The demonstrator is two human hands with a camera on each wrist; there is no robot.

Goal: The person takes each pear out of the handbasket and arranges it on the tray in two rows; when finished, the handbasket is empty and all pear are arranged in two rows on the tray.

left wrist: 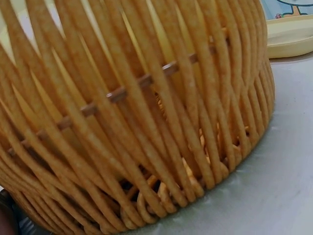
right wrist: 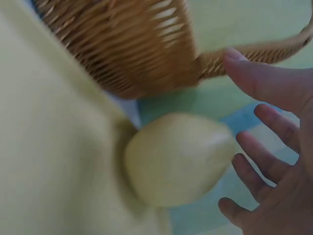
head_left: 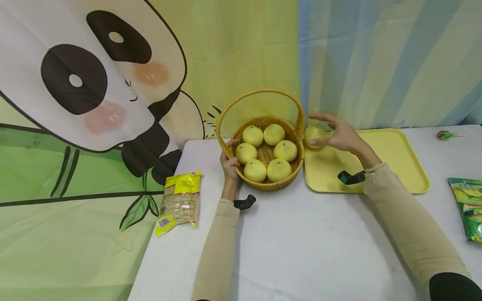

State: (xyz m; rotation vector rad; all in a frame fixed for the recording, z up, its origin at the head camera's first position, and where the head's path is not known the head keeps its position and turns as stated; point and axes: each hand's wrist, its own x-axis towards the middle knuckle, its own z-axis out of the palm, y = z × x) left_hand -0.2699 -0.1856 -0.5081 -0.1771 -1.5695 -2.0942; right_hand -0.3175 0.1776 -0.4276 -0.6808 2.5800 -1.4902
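A wicker basket (head_left: 268,187) with a tall arched handle stands on the table, holding several pale yellow-green round fruits (head_left: 255,171). My left hand (head_left: 229,166) grips the basket's left rim, with the thumb at its inner side. In the left wrist view the woven wall of the basket (left wrist: 146,107) fills most of the picture. One more fruit (head_left: 314,137), tapered like a small pomelo, sits on the yellow tray's far left corner. Around it my right hand (head_left: 340,134) is spread; in the right wrist view a gap shows between the fingers and the fruit (right wrist: 178,159).
The yellow tray (head_left: 391,163) lies right of the basket. A yellow-labelled clear packet (head_left: 182,200) is at the table's left edge. Green packets (head_left: 468,209) and a wrapped lollipop (head_left: 445,134) lie at the right. A printed curtain (head_left: 244,50) hangs behind the table.
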